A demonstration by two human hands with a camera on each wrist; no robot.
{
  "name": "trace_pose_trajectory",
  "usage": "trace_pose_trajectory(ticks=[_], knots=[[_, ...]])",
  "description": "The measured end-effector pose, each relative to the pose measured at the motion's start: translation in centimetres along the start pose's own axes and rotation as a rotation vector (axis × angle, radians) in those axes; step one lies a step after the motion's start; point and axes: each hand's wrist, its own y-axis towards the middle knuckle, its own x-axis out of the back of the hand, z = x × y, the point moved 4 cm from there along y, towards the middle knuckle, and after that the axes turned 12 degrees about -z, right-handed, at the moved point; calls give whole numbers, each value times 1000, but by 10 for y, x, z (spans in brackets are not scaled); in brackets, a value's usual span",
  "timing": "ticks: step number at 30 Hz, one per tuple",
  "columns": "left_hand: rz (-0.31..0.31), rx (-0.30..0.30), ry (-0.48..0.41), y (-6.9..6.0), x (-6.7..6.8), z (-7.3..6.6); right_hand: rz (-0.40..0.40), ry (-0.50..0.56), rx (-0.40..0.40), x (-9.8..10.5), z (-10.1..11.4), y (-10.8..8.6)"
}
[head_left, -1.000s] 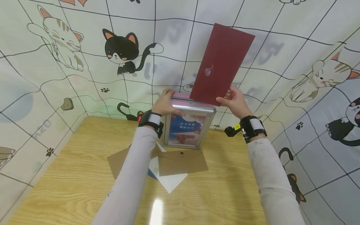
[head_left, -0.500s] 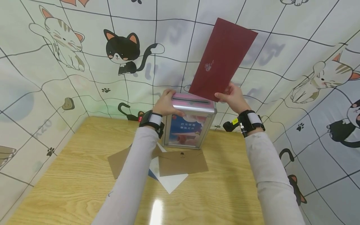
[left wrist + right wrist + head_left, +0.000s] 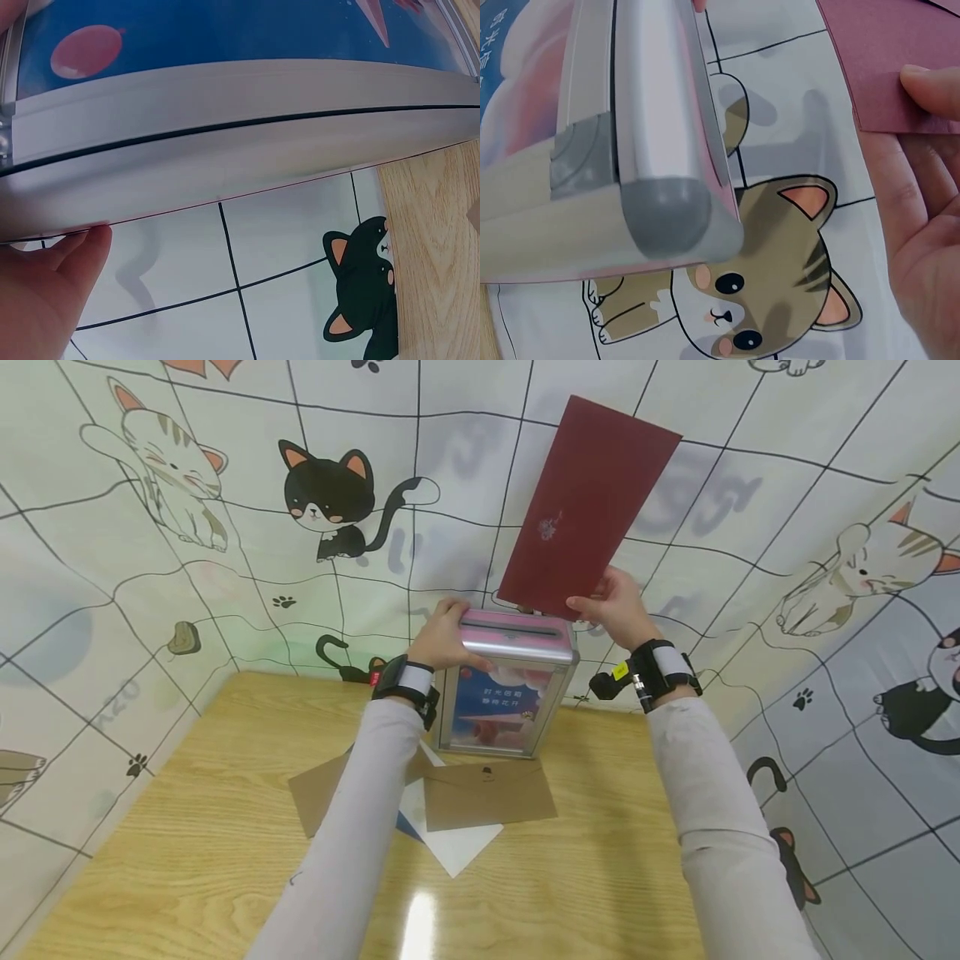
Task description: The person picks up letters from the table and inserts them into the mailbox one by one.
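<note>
A letter box (image 3: 551, 670) with a silver frame, pink top and blue picture front stands upright on the table. My left hand (image 3: 442, 639) grips its upper left end, thumb on the front; in the left wrist view fingers (image 3: 82, 259) press its back side. My right hand (image 3: 624, 610) pinches the lower right corner of a dark red envelope (image 3: 592, 506). This envelope is tilted, above and behind the top slot (image 3: 513, 627), apart from it. In the right wrist view the thumb lies on the red envelope (image 3: 881, 64), fingers behind it, beside the box's grey corner (image 3: 667, 217).
On the wooden table (image 3: 187, 785), in front of the box, lie a brown envelope (image 3: 487, 797), another brown one (image 3: 318, 789) partly under my left forearm, a white paper (image 3: 453, 847) and a blue piece (image 3: 407, 827). A cat-print wall covering (image 3: 465, 527) rises close behind the box.
My right hand has lifted the red envelope up and slightly left, away from the slot, whose full length now shows. The left hand stays on the box.
</note>
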Motion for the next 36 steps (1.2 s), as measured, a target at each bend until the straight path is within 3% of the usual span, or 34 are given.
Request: trace_pose_trajectory(ticks=[16, 36], knots=[[-7, -19, -8, 4, -3, 0, 32, -84, -16, -11, -24, 2], [-1, -10, -11, 2, -2, 3, 57, -221, -26, -22, -31, 6]])
